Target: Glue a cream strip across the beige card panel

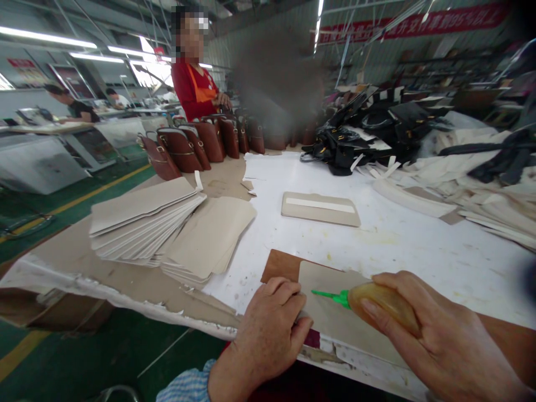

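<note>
My left hand [272, 329] lies knuckles up, fingers curled, pressing the near left edge of the beige panel [335, 312]. My right hand [435, 335] grips the glue bottle [383, 304] sideways, green nozzle over the panel. Farther left: stacked panels [146, 223].

Handbag factory floor: rows of brown bags [196, 146], stacked cut panels [146, 226].

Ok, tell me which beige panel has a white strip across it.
The single beige panel lying alone mid-table, beyond the glue bottle. The stacked panels at left show no strip.
</note>
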{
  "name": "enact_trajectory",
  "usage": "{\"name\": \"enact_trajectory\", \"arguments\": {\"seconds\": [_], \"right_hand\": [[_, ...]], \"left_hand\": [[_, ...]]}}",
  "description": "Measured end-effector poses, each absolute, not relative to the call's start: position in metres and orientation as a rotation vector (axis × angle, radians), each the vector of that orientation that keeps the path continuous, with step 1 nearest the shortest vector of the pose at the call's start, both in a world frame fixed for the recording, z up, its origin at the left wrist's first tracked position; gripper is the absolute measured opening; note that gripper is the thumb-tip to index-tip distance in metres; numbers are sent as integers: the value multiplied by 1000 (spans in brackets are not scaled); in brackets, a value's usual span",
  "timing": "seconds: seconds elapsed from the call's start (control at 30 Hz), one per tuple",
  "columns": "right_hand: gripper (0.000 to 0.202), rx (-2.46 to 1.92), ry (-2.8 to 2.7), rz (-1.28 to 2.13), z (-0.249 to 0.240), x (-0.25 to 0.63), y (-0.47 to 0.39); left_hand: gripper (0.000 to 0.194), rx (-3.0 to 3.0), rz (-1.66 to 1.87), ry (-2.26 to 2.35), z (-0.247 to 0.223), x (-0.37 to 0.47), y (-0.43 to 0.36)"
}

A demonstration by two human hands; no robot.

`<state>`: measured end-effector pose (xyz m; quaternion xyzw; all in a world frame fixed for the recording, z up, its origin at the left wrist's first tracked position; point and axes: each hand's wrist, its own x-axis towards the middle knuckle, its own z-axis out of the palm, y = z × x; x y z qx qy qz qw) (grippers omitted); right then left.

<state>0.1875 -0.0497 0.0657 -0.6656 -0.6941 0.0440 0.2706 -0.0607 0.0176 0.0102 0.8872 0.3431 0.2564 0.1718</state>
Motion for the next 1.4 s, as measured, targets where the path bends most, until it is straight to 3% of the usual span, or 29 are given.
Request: {"name": "enact_trajectory", "arguments": {"seconds": [0.17, 0.67, 1.0, 1.4], "right_hand": [[32, -1721, -2029, -76, 64, 207, -39], [25, -1601, -2021, 106, 68, 206, -40], [33, -1614, -1955, -10, 68, 203, -31], [48, -1829, -1628, 276, 44, 211, -38]], "left_hand": [[20, 2512, 702, 972, 12, -61, 18], [20, 2517, 717, 979, 13, -61, 18], [19, 2503, 721, 969, 12, -61, 19], [19, 2496, 734, 971, 12, -61, 17]]}}
